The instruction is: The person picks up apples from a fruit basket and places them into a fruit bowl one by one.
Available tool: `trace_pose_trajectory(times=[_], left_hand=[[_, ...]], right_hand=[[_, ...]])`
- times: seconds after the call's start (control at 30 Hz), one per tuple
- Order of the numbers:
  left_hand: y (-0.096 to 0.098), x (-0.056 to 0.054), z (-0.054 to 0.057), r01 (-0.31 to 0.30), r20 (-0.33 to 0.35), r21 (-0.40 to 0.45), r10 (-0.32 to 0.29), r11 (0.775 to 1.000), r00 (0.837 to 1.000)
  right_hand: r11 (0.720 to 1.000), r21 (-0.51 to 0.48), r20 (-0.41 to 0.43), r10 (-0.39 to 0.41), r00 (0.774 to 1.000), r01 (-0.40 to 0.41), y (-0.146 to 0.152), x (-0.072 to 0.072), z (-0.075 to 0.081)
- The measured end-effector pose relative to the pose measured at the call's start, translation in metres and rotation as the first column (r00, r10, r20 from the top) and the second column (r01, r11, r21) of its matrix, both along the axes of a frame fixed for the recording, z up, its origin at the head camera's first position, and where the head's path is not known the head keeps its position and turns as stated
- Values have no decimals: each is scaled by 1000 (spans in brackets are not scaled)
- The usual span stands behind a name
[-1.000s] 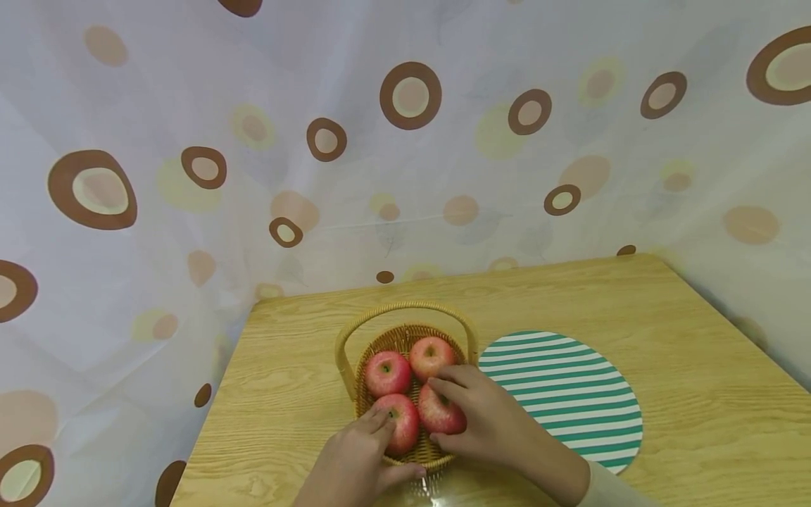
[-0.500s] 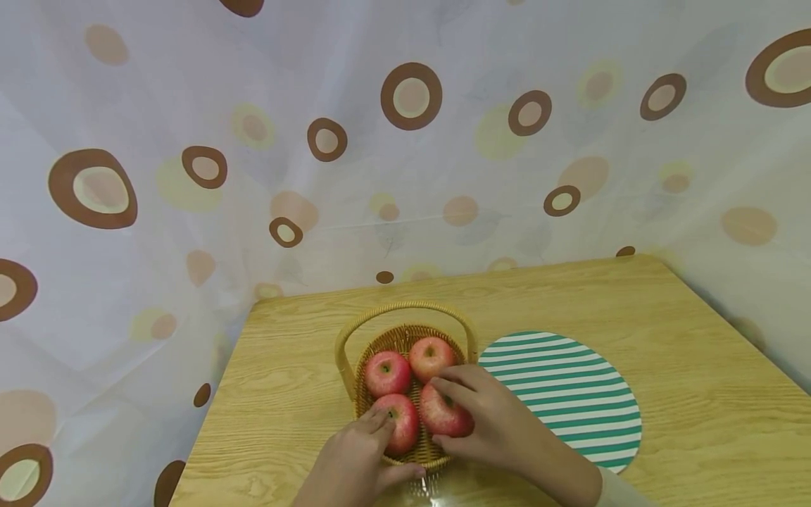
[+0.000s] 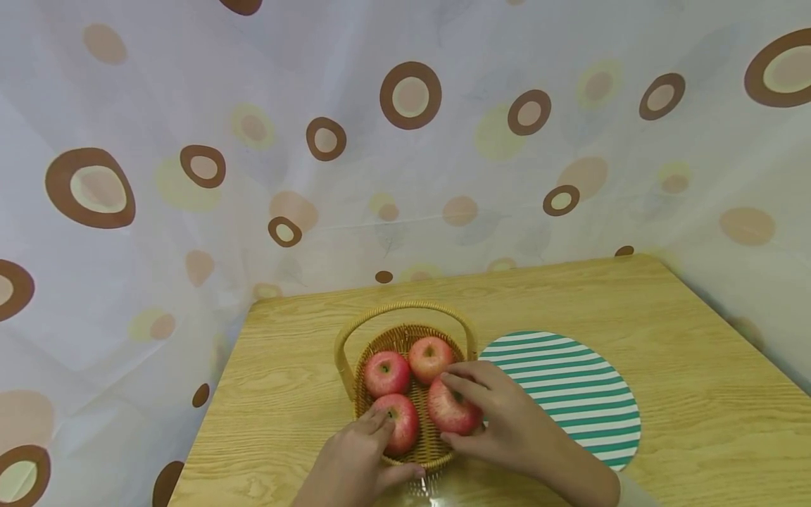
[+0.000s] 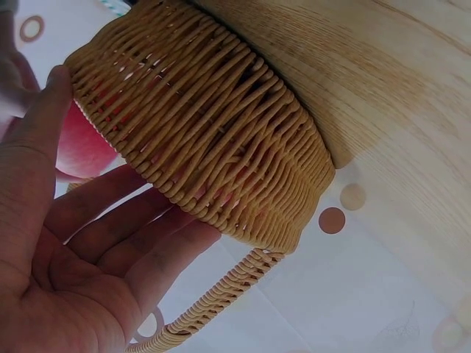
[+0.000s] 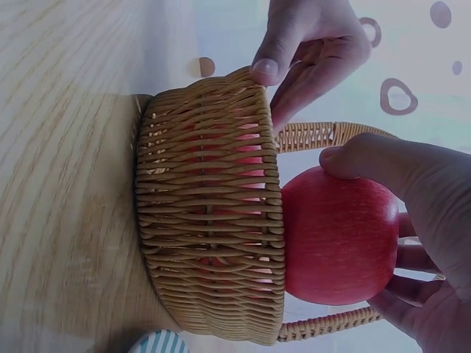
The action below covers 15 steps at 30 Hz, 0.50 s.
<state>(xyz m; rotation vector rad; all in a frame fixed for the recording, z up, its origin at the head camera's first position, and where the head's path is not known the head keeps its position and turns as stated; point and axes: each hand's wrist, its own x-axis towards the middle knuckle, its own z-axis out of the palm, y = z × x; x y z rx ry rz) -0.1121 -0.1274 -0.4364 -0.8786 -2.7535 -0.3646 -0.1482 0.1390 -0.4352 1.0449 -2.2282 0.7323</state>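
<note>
At the near rim of a wicker basket, the left hand rests with its grip loosely spread; beside it, the right hand has its grip curled round a red apple protruding above the basket's right side. Three other apples sit inside, and a striped mat lies alongside on the surface.

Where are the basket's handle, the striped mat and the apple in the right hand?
Handle (image 3: 408, 305): head view, top of its arch.
Striped mat (image 3: 570, 391): head view, middle of its stripes.
Apple (image 5: 335, 239) in the right hand (image 5: 445, 224): right wrist view, its red side.
</note>
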Motion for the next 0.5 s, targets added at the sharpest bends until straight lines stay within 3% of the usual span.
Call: trace_pose_trajectory(times=[0.23, 0.5], left_hand=[[0, 0, 2, 0, 14, 0, 0, 1000, 1000], [0, 0, 1, 6, 16, -5, -6, 1000, 1000]], right_hand=[[1000, 6, 47, -2, 999, 2, 3, 4, 5], [1000, 11, 20, -4, 1000, 3, 7, 4, 6]])
